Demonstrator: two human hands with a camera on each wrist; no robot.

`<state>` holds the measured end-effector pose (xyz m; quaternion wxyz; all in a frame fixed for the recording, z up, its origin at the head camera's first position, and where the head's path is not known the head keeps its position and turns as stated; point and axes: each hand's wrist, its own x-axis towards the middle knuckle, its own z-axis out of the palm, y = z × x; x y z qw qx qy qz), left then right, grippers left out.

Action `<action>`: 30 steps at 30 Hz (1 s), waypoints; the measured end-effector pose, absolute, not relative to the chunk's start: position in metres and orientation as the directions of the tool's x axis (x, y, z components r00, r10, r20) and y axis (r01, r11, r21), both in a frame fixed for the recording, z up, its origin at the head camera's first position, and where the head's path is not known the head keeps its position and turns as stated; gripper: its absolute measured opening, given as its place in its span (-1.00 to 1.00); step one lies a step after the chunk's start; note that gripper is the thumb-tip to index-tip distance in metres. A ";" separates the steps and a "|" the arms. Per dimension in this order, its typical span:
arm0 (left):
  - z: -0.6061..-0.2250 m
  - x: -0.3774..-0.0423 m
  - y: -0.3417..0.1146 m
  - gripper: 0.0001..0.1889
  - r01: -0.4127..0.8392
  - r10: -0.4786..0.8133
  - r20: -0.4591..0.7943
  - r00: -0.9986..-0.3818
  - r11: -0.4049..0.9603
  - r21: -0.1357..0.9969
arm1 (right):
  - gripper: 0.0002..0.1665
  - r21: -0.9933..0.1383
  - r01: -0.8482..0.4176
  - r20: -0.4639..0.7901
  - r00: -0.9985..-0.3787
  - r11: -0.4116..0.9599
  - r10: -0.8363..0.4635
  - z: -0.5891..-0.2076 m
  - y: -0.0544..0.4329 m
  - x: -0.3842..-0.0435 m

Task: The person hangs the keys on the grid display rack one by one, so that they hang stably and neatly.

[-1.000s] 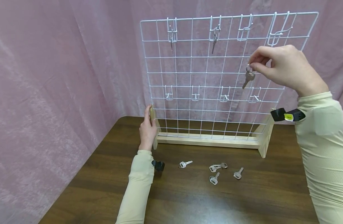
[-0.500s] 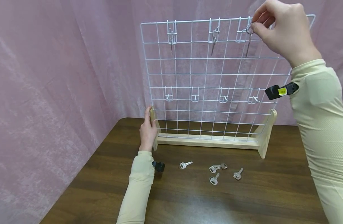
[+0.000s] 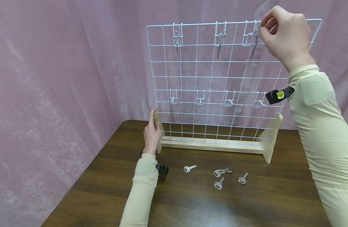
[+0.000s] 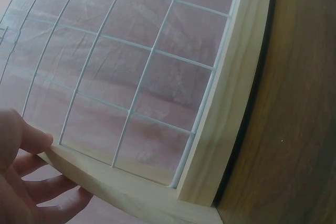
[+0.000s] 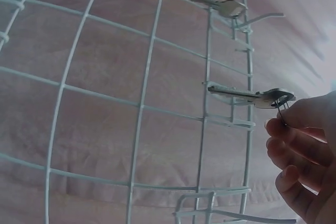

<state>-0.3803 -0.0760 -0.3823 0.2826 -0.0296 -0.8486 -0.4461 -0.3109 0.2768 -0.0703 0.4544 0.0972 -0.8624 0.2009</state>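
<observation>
My right hand pinches a small metal ring between thumb and index finger at the third hook of the top row. From that ring hangs a metal key, pointing down across the white wire grid. In the right wrist view the key overlaps the hook, and the other fingers curl below. My left hand holds the left wooden side piece of the stand, thumb on one face and fingers on the other. Two more keys hang on the first hook and second hook.
Several loose keys lie on the brown table: one key at left, a cluster in the middle, and one key at right. A lower row of short hooks crosses the grid. Pink cloth hangs behind.
My right hand has risen with the key from the middle of the grid to the third top hook, then shifted slightly there. My left hand keeps its hold on the stand.
</observation>
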 end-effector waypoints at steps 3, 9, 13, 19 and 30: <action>-0.383 -0.381 -0.075 -0.34 0.305 -0.197 0.509 -0.838 0.604 0.736 | -0.64 -0.232 -0.330 0.822 -0.569 0.915 0.003 -0.074 0.277 -0.313; -0.383 -0.381 -0.073 -0.35 0.307 -0.197 0.509 -0.838 0.602 0.737 | -0.69 -0.244 -0.343 0.832 -0.554 0.907 0.014 -0.082 0.274 -0.314; -0.381 -0.380 -0.072 -0.35 0.311 -0.198 0.510 -0.837 0.595 0.741 | -0.70 -0.259 -0.350 0.853 -0.520 0.900 0.043 -0.087 0.273 -0.315; -0.380 -0.380 -0.071 -0.34 0.315 -0.198 0.512 -0.836 0.592 0.742 | -0.84 -0.310 -0.379 0.851 -0.520 0.872 0.076 -0.093 0.272 -0.317; -0.381 -0.379 -0.074 -0.35 0.318 -0.195 0.519 -0.832 0.600 0.734 | -0.64 -0.349 -0.407 0.856 -0.506 0.844 0.110 -0.097 0.265 -0.320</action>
